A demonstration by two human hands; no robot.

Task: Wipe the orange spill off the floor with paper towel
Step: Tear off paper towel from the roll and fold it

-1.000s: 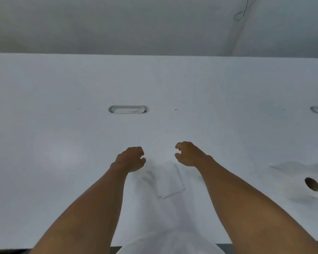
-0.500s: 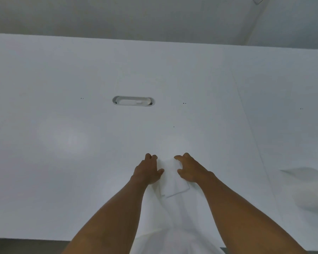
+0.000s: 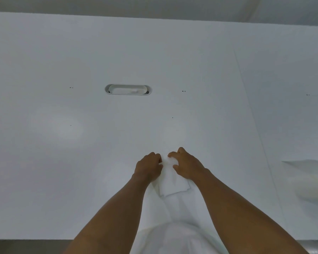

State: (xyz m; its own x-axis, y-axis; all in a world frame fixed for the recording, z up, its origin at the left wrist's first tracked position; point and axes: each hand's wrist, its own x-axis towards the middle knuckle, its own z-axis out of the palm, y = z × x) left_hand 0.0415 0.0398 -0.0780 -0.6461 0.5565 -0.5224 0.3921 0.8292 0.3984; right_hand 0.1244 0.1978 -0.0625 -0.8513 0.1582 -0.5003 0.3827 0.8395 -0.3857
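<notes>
A folded white paper towel sheet (image 3: 173, 184) lies on the white table (image 3: 81, 162), near its front edge. My left hand (image 3: 148, 167) pinches the sheet's left side with curled fingers. My right hand (image 3: 186, 166) presses on and grips its right side. The two hands sit close together, almost touching over the sheet's far edge. A paper towel roll (image 3: 308, 180) lies on its side at the right edge of view, with a loose sheet trailing off it. No orange spill and no floor stain are in view.
An oval cable slot (image 3: 128, 89) is cut into the table further back. A seam (image 3: 253, 114) runs between this table and the one on the right. A strip of dark floor (image 3: 26, 246) shows below the front edge.
Both hands came down from above the table onto the paper towel sheet and moved closer together. The view shifted left, so the roll now sits at the right edge.
</notes>
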